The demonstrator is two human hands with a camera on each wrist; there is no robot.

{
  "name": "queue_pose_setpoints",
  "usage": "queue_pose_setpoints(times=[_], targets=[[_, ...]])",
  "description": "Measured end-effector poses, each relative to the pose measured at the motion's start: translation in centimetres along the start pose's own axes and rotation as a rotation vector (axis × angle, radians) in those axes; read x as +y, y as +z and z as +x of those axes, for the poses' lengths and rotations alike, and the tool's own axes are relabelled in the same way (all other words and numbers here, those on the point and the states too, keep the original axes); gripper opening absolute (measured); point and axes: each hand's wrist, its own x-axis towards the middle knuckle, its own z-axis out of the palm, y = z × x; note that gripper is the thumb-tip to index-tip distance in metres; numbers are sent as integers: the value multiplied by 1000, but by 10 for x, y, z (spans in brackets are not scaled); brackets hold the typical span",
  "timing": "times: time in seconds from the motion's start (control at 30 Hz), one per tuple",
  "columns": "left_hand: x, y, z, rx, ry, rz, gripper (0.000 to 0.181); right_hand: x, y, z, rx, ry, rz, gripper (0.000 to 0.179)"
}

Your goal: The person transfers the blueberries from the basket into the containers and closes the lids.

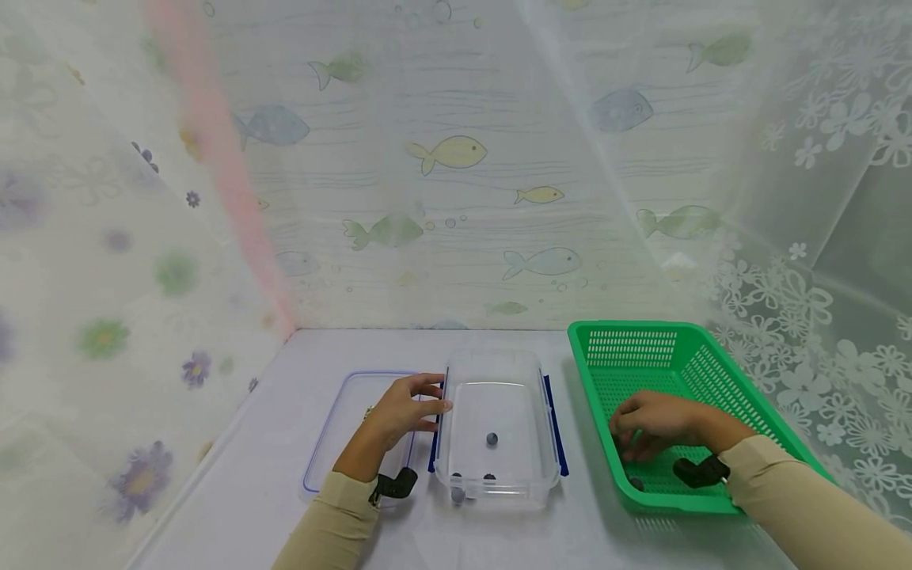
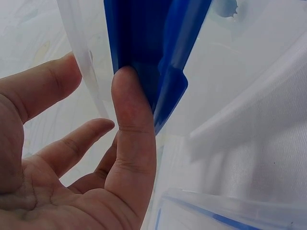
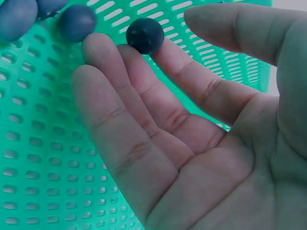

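My right hand (image 1: 651, 423) reaches into the green basket (image 1: 701, 499). In the right wrist view its fingers extend toward several blueberries; one blueberry (image 3: 145, 36) sits right at the fingertips, with the thumb apart from it. More blueberries (image 3: 76, 23) lie beyond the other fingertips. My left hand (image 1: 402, 412) is at the left side of a clear plastic container (image 1: 497, 404), thumb tip at its rim. One extended finger touches the blue side latch (image 2: 148, 43) in the left wrist view. A few blueberries, including one near the middle (image 1: 492, 439), lie inside the container.
A clear lid (image 1: 331, 427) with a blue edge lies left of the container, partly under the left forearm. Another blue latch (image 1: 556, 427) hangs out on the container's right side. Patterned curtains (image 1: 456, 237) enclose the white table (image 1: 235, 483) at the back and sides.
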Motion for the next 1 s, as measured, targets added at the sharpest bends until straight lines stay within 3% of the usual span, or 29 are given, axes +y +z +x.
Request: queue_pose_setpoints(times=[0.4, 1.0], targets=[[0, -1, 0, -11, 0, -11, 70, -12, -12, -4, -10, -48, -14, 37], [-4, -3, 3, -22, 3, -19, 72, -39, -16, -4, -22, -122, 18, 30]])
